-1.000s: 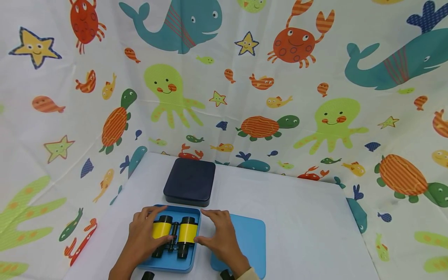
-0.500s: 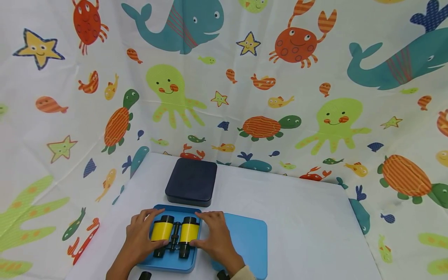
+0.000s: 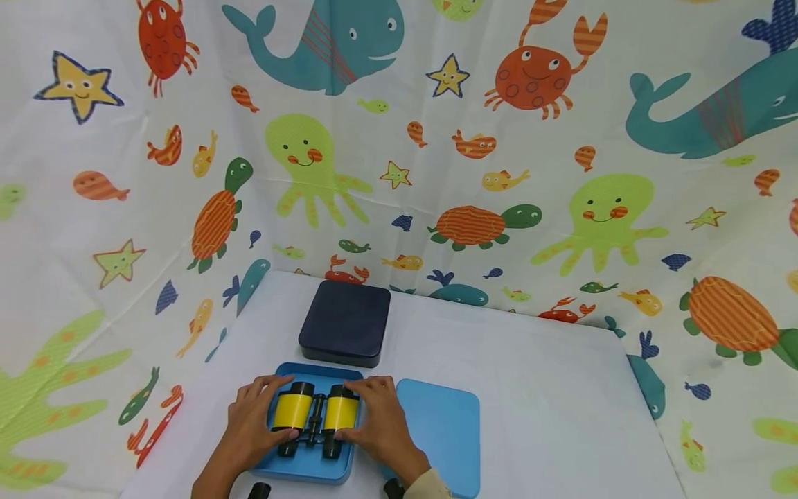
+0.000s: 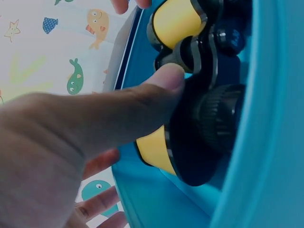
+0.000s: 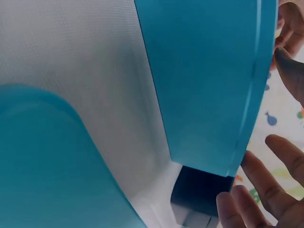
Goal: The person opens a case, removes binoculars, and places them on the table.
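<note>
Yellow and black binoculars [image 3: 316, 414] lie inside an open light-blue tin [image 3: 305, 474] in the head view. Around the left barrel curls my left hand [image 3: 248, 419], thumb by the eyepiece, index finger by the far end. My right hand [image 3: 385, 419] grips the other barrel the same way. In the left wrist view the left thumb [image 4: 166, 78] lies across the binoculars [image 4: 178, 23], and the other fingers show beyond the tin's wall. The tin's outer side [image 5: 209, 85] hides the binoculars in the right wrist view, with right fingers [image 5: 266, 185] past its edge.
A dark navy closed case [image 3: 346, 320] stands just behind the tin. Flat to the right lies a light-blue lid [image 3: 442, 430], partly under the right forearm. White cloth covers the table [image 3: 548, 416], and a curtain printed with sea animals [image 3: 474, 166] hangs behind and beside it.
The right hand has moved left, from the tin's right edge onto the right barrel. The left hand has closed in slightly on the left barrel. The head view has shifted a little.
</note>
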`<action>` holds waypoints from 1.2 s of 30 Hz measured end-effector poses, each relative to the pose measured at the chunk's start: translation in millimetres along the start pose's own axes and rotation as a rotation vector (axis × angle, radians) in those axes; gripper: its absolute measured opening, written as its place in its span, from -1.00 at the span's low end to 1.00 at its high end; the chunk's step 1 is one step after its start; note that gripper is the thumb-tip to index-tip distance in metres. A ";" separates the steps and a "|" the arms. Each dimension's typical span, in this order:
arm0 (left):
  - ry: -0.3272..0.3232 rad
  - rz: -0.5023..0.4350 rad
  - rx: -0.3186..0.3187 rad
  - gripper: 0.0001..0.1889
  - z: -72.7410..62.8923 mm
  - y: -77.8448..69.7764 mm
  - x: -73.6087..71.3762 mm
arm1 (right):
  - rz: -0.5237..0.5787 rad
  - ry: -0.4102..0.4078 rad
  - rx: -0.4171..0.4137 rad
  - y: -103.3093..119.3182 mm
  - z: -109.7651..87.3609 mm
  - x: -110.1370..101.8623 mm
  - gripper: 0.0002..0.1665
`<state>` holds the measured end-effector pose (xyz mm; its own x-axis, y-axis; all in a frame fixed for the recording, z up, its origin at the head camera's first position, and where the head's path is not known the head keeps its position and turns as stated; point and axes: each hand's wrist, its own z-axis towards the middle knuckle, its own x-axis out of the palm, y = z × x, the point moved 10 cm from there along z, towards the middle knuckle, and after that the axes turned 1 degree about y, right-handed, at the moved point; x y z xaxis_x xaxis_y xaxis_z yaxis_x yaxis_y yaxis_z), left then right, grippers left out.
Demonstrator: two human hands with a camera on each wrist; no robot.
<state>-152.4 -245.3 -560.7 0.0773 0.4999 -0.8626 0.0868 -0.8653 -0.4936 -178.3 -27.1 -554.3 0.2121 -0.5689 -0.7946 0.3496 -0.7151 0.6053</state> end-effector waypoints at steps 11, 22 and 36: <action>0.006 -0.005 0.012 -0.02 1.2 4.3 5.1 | -0.048 0.019 -0.003 0.1 4.5 9.7 -0.06; 0.037 0.019 -0.003 -0.04 1.6 5.1 9.4 | -0.096 0.015 -0.002 -0.2 7.3 12.3 -0.10; 0.051 -0.025 0.006 -0.16 -3.4 9.1 4.7 | -0.212 -0.009 -0.011 7.0 7.9 12.2 -0.12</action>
<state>-147.8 -250.7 -568.8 0.1255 0.5222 -0.8435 0.0837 -0.8528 -0.5155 -180.5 -42.3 -559.4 0.1242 -0.4098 -0.9037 0.3956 -0.8148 0.4238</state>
